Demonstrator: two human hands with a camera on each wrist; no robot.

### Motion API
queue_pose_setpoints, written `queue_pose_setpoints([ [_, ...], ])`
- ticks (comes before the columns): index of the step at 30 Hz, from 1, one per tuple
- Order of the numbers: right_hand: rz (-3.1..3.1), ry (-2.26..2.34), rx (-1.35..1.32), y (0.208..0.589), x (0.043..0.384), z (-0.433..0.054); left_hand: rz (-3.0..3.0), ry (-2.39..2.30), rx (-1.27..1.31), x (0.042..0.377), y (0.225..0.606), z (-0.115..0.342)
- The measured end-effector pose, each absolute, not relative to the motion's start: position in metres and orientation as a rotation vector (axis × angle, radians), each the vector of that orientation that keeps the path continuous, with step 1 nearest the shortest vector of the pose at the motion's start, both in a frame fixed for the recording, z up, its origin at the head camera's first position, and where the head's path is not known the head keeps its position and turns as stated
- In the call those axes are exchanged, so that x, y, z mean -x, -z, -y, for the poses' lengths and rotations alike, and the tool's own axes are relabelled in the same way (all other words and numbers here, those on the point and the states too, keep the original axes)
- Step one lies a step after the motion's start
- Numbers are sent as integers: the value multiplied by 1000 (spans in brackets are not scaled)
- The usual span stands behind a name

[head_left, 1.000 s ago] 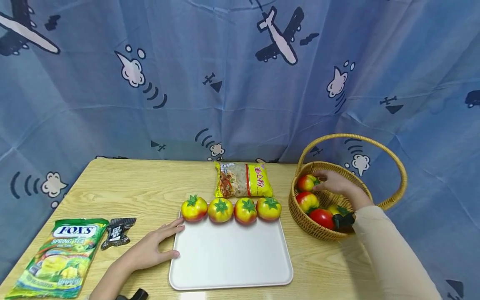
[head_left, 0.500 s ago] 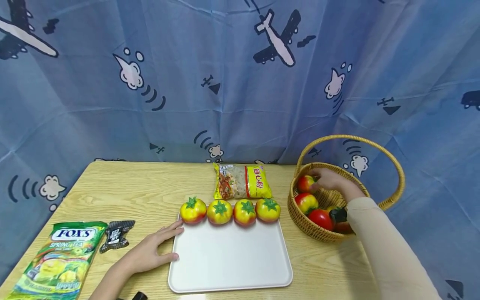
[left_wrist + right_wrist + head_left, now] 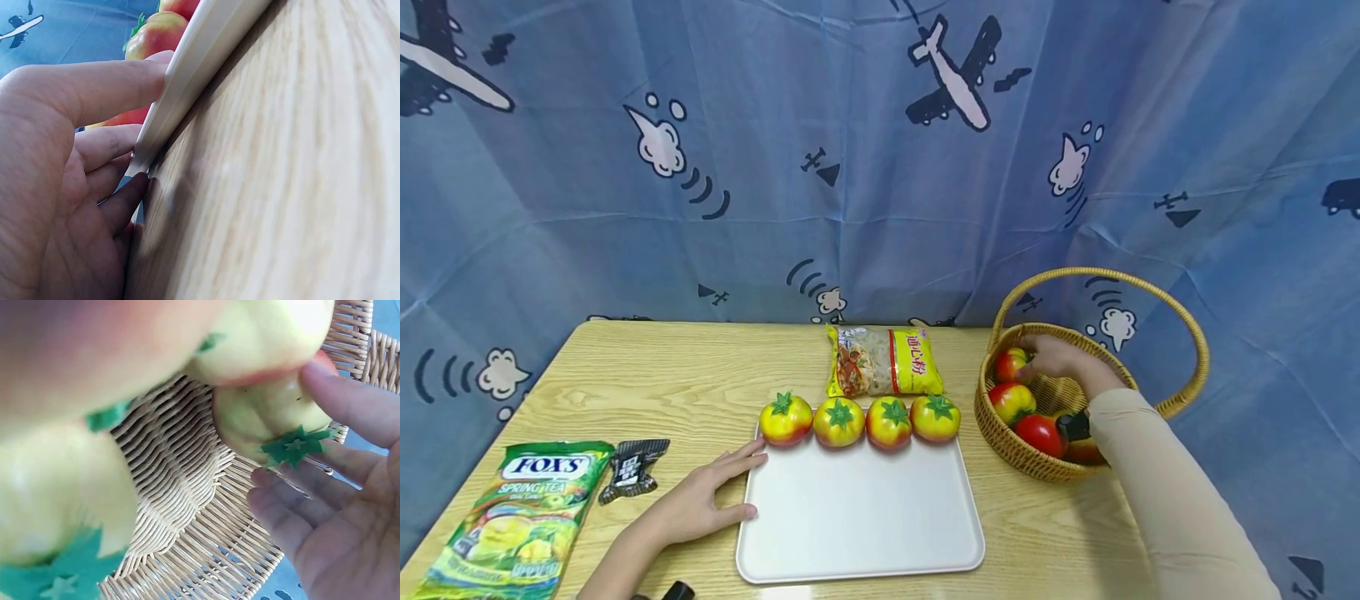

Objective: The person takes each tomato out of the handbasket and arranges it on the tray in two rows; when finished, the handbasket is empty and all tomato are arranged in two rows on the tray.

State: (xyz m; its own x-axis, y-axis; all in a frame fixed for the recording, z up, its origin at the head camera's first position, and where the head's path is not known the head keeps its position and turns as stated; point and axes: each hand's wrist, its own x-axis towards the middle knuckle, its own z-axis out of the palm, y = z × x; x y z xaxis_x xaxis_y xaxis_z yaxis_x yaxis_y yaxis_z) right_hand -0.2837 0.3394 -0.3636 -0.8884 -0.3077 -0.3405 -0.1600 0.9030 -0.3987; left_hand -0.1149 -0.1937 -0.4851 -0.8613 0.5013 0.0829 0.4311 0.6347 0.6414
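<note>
In the head view my right hand [image 3: 1063,360] reaches into a wicker basket [image 3: 1018,454] on the right. Its thumb and fingers hold a yellow-red toy tomato [image 3: 269,415] with a green star-shaped leaf, still inside the basket by its wall. More red and yellow toy tomatoes [image 3: 1041,435] lie nearer the front of the basket, partly behind my wrist. My left hand [image 3: 700,500] touches the left edge of a white tray [image 3: 861,517], thumb and fingertips at the rim. Along the tray's far edge stand several toy tomatoes [image 3: 889,423] in a row.
A yellow pasta bag [image 3: 883,360] lies behind the tray. At the left are a green candy bag [image 3: 523,517] and a small black packet [image 3: 632,469]. The basket's tall handle [image 3: 1198,367] arches over my right arm. A blue curtain [image 3: 850,167] hangs behind the table.
My right hand has settled around the tomato at the basket's far left, its fingers drawing in on it. The left hand and tray stay put; the head view has shifted slightly.
</note>
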Motion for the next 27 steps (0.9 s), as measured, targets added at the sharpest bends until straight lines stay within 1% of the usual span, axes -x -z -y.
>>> queue_pose_setpoints([
  [27, -2746, 561, 315, 360, 282, -337, -2766, -1017, -793, 115, 485, 193],
])
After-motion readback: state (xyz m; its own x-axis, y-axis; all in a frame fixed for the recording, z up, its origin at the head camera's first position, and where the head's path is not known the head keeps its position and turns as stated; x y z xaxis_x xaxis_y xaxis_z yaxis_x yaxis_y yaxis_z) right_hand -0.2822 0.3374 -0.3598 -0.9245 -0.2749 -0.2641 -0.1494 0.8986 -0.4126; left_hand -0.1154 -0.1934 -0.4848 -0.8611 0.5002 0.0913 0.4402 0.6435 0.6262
